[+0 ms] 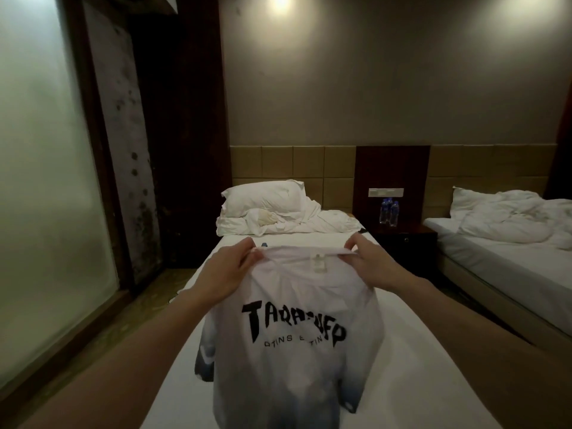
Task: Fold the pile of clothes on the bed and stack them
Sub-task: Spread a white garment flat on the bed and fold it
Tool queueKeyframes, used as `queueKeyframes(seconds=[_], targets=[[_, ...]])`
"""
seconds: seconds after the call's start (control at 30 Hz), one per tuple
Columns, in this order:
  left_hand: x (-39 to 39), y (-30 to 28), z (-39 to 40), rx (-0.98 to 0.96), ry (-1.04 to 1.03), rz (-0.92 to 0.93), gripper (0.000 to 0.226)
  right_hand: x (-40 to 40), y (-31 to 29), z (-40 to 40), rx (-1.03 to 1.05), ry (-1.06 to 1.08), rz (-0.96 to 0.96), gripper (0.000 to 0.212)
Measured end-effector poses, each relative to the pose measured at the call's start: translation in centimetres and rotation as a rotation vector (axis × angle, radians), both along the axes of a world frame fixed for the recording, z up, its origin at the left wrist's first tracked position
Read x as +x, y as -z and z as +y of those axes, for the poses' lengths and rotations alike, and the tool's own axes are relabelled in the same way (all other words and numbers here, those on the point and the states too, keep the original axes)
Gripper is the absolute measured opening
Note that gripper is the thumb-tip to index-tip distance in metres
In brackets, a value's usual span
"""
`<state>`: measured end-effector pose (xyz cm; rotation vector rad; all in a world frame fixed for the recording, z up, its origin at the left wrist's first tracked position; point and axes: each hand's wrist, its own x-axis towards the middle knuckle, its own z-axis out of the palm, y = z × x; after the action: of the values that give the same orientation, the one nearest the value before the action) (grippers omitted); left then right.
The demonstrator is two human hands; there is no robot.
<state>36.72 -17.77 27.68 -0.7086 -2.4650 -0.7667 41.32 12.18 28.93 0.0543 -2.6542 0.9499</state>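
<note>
White T-shirt held up by its collar over the bed.

The white cotton T-shirt with black block lettering and a blue-grey faded hem (294, 342) hangs at six o'clock above the white-sheeted single bed (411, 351), its neckline stretched between both hands. The left hand (230, 267) at nine o'clock of the collar pinches the fabric, fingers curled; the right hand (370, 261) at three o'clock grips the other side likewise. At twelve o'clock lie a white pillow (263, 198) and two clear water bottles with blue labels (389, 212).
</note>
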Motion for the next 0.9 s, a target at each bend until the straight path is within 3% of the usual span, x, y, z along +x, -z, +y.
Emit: queueKeyframes(seconds=[0.1,0.23,0.33,0.43,0.63,0.77,0.9], targets=[[0.4,0.1,-0.8,-0.038,0.045,-0.077,0.008,0.6,-0.9,0.3,-0.108,0.029,0.041,0.041],[0.9,0.6,-1.7,-0.072,-0.020,-0.030,0.032,1.6,-2.0,1.6,-0.032,-0.154,-0.132,0.051],[1.4,0.3,-1.8,0.124,-0.081,0.000,0.024,1.7,-1.9,2.2,0.112,-0.113,0.034,0.025],[2.4,-0.5,-1.5,0.308,-0.096,0.050,0.014,2.3,-2.0,2.5,0.083,-0.059,0.239,0.007],[5.1,-3.3,-0.3,0.790,0.017,-0.040,0.025,5.4,-4.6,1.2,-0.130,0.029,0.466,0.010],[6.4,-5.8,0.2,0.744,-0.049,0.099,0.026,7.2,-7.6,0.2,-0.187,0.040,0.574,0.010],[6.7,-8.2,0.0,0.669,-0.108,0.253,0.006,7.3,-9.6,0.5,-0.203,0.038,0.611,0.013]])
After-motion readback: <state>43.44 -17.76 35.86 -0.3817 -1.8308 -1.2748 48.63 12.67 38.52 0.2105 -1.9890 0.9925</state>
